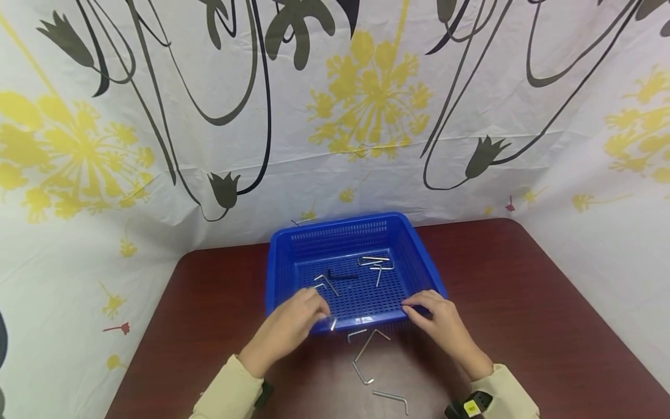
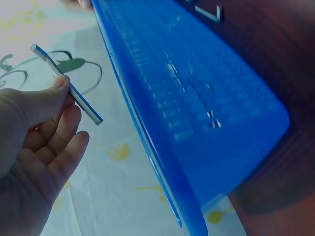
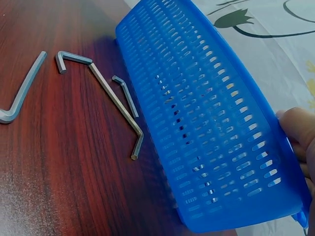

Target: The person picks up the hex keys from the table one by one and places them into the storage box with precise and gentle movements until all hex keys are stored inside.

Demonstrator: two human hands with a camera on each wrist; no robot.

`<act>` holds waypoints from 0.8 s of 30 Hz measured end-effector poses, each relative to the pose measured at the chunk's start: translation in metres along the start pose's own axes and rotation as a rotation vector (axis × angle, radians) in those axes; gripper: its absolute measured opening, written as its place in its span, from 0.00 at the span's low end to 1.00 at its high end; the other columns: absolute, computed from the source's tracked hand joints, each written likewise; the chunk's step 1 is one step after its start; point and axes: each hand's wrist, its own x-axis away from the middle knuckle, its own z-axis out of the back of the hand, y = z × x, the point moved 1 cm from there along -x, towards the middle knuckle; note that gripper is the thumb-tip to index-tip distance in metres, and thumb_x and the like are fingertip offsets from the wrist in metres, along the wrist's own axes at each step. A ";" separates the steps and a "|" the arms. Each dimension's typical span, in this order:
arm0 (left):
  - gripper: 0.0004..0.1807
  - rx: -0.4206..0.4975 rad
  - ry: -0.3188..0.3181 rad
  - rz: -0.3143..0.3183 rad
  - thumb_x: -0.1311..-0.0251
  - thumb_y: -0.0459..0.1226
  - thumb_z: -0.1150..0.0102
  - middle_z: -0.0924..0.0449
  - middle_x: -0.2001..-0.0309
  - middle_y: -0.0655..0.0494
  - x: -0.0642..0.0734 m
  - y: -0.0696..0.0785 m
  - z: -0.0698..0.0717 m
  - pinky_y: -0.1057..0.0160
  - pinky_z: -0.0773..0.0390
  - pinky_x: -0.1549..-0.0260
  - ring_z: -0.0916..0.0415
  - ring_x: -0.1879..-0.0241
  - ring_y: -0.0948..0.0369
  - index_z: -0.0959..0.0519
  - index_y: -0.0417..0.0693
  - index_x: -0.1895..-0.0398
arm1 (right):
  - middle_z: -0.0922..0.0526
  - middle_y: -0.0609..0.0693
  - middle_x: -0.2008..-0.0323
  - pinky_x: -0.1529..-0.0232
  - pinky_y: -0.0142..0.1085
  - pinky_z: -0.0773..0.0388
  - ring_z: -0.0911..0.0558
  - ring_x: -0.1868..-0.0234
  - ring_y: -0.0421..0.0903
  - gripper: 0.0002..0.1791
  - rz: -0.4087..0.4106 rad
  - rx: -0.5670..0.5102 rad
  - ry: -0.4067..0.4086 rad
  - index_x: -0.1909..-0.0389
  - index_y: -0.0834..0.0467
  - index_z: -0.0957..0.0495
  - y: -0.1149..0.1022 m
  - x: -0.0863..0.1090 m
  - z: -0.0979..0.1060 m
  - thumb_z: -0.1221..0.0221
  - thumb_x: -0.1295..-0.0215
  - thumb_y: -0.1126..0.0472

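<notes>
My left hand (image 1: pixel 295 317) pinches a silver hex key (image 2: pixel 84 102) between thumb and fingers, over the near left rim of a blue plastic basket (image 1: pixel 363 321). In the left wrist view the key's short bent end points up beyond the thumb. My right hand (image 1: pixel 439 320) grips the basket's near right rim, thumb on the outside in the right wrist view; its other fingers are partly hidden. Inside the basket lie several silver hex keys (image 1: pixel 376 258) and a dark one (image 1: pixel 344 277). On the table before the basket lie several more, including a large hex key (image 1: pixel 389 396).
The basket stands near the back of the dark red wooden table (image 1: pixel 220 291). Behind it hangs a white cloth (image 1: pixel 335 180) with yellow and grey flower prints. A brass-toned hex key (image 3: pixel 114 98) lies close along the basket's near wall.
</notes>
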 end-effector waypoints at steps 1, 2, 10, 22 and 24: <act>0.01 -0.003 -0.011 0.013 0.41 0.34 0.43 0.30 0.70 0.62 -0.002 -0.004 0.001 0.69 0.27 0.66 0.32 0.67 0.65 0.22 0.48 0.69 | 0.18 0.42 0.71 0.61 0.24 0.28 0.21 0.67 0.41 0.10 0.005 -0.004 0.006 0.73 0.58 0.18 0.000 0.000 0.000 0.31 0.59 0.71; 0.02 -0.004 -0.023 0.028 0.41 0.34 0.44 0.30 0.70 0.62 -0.004 -0.007 0.001 0.69 0.27 0.65 0.32 0.67 0.65 0.22 0.48 0.69 | 0.18 0.42 0.71 0.61 0.24 0.28 0.21 0.67 0.41 0.10 0.008 -0.006 0.011 0.73 0.58 0.18 0.000 0.000 0.000 0.31 0.59 0.71; 0.02 -0.010 -0.042 0.087 0.41 0.34 0.43 0.28 0.69 0.59 -0.016 -0.031 0.006 0.66 0.25 0.63 0.29 0.65 0.63 0.21 0.45 0.68 | 0.18 0.43 0.71 0.60 0.23 0.28 0.21 0.67 0.41 0.11 0.010 -0.007 0.019 0.73 0.57 0.18 -0.002 0.000 0.000 0.31 0.59 0.71; 0.01 0.006 -0.087 0.158 0.42 0.31 0.42 0.28 0.69 0.59 -0.030 -0.052 0.009 0.66 0.25 0.64 0.29 0.65 0.62 0.22 0.44 0.68 | 0.18 0.43 0.71 0.61 0.22 0.29 0.21 0.67 0.41 0.10 -0.017 0.004 -0.005 0.73 0.57 0.18 -0.002 -0.001 0.001 0.31 0.59 0.70; 0.01 0.005 -0.102 0.164 0.42 0.32 0.42 0.28 0.69 0.59 -0.034 -0.054 0.010 0.65 0.25 0.64 0.29 0.65 0.62 0.22 0.43 0.67 | 0.18 0.43 0.71 0.61 0.22 0.29 0.21 0.67 0.41 0.10 -0.023 0.005 -0.012 0.72 0.58 0.18 -0.002 -0.001 0.001 0.31 0.58 0.70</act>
